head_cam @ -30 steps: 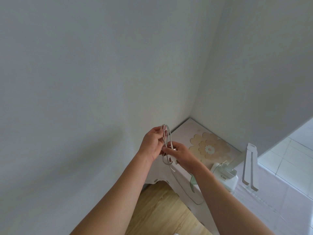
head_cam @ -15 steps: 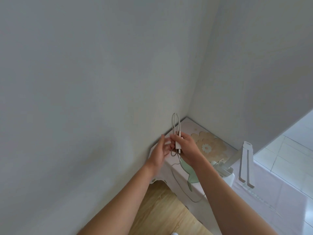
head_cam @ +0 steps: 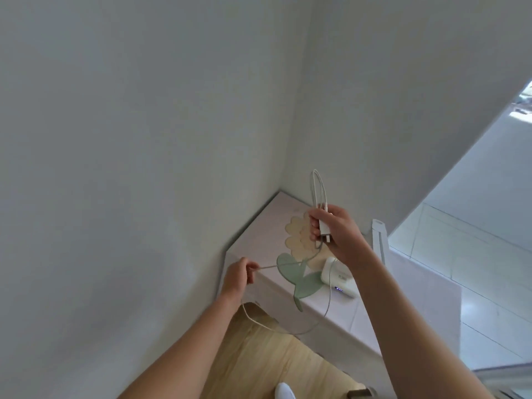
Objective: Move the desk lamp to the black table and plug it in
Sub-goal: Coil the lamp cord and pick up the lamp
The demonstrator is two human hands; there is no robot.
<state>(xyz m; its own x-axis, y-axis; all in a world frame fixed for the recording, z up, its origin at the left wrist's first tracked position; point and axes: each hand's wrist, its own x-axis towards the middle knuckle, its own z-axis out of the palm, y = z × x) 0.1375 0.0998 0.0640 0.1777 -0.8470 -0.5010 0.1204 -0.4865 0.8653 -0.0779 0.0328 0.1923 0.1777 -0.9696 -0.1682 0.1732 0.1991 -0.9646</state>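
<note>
The white desk lamp [head_cam: 338, 276] stands on a pale table [head_cam: 259, 240] with a flower print, in the room's corner; its slim lamp head [head_cam: 378, 240] rises behind my right forearm. My right hand [head_cam: 335, 231] grips the white plug and a folded loop of the lamp's cord [head_cam: 318, 188] above the table. My left hand [head_cam: 239, 276] pinches the same cord lower down and to the left, at the table's near edge. From there the cord hangs in a slack loop [head_cam: 288, 331] over the floor and runs back up to the lamp's base. No black table is in view.
Pale walls meet in a corner right behind the table. Wood-look floor [head_cam: 259, 355] lies below, with a white shoe tip [head_cam: 283, 391] at the bottom edge. Shiny pale tiles [head_cam: 475, 283] spread to the right.
My hands, together on the bundled cord before, have drawn apart: the right rose with the plug and loop, the left slid down and left along the cord, stretching it out.
</note>
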